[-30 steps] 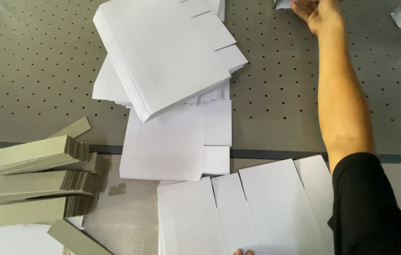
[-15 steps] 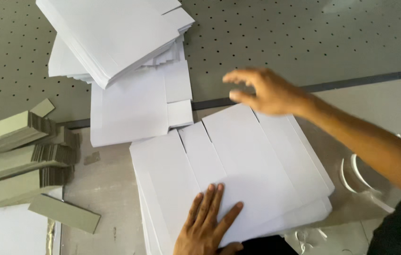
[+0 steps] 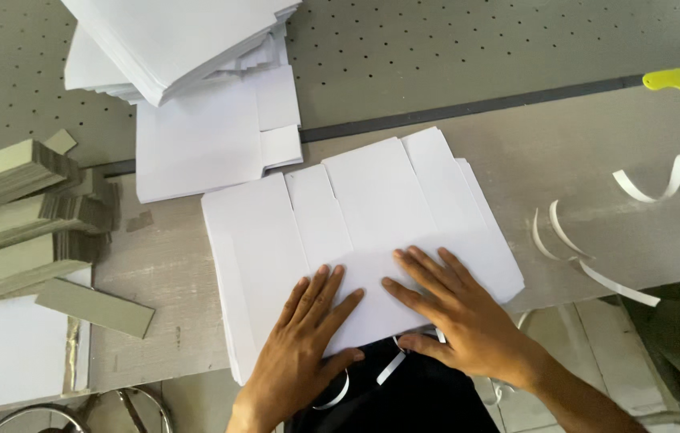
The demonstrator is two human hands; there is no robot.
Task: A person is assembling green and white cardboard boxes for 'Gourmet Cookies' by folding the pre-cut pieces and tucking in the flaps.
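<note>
We see a grey tabletop [image 3: 596, 128], perforated at the far side, with a bare board surface nearer. At the near centre of it lies a stack of white die-cut sheets [image 3: 372, 200], slotted along the far edge, its near edge hanging slightly over the board's rim. Far left, a taller pile of white sheets [image 3: 187, 40] leans over another white stack [image 3: 195, 152]. At the left edge sit bundles of grey card strips [image 3: 11, 216], with one loose strip [image 3: 95, 307] lying just near them. Our left hand [image 3: 304, 337] rests flat on the near part of the sheets, fingers spread, gripping nothing. Our right hand [image 3: 456, 309] lies flat just beside it, fingers splayed, thumb at the stack's near edge. To the right, thin white paper trimmings [image 3: 596, 240] curl on the board, and a small yellow scraper [image 3: 674, 80] sits far right.
</note>
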